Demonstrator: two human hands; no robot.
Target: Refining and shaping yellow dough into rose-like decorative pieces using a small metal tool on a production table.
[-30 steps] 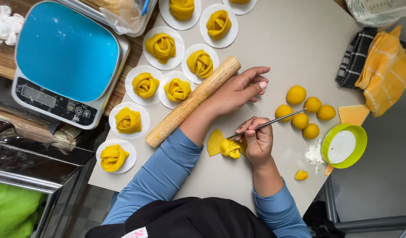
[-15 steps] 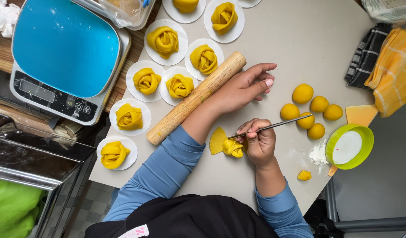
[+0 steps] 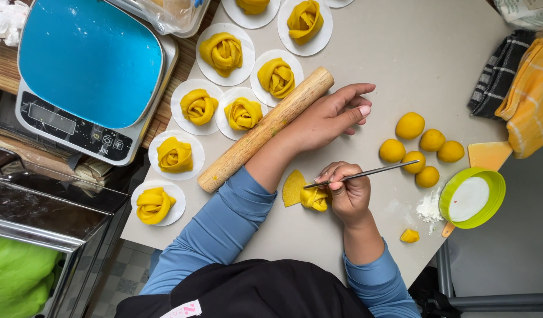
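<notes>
My right hand (image 3: 349, 193) grips a thin metal stick (image 3: 371, 172), whose near end presses into a small folded piece of yellow dough (image 3: 314, 199) on the grey table (image 3: 401, 65). A flat wedge of the same dough (image 3: 293, 187) lies just left of it. My left hand (image 3: 333, 115) lies flat on the table with its fingers stretched out, holding nothing. Its wrist is against the upper end of a wooden rolling pin (image 3: 264, 129).
Several rose-shaped yellow dough pieces on white paper rounds (image 3: 224, 52) lie left of the pin. Several yellow dough balls (image 3: 410, 125) sit to the right, near a green lid of white flour (image 3: 472, 198). A blue kitchen scale (image 3: 89, 70) stands at left, cloths (image 3: 522, 88) at right.
The view has shifted slightly. Both hands stay where they were, the right one still working the stick on the folded dough.
</notes>
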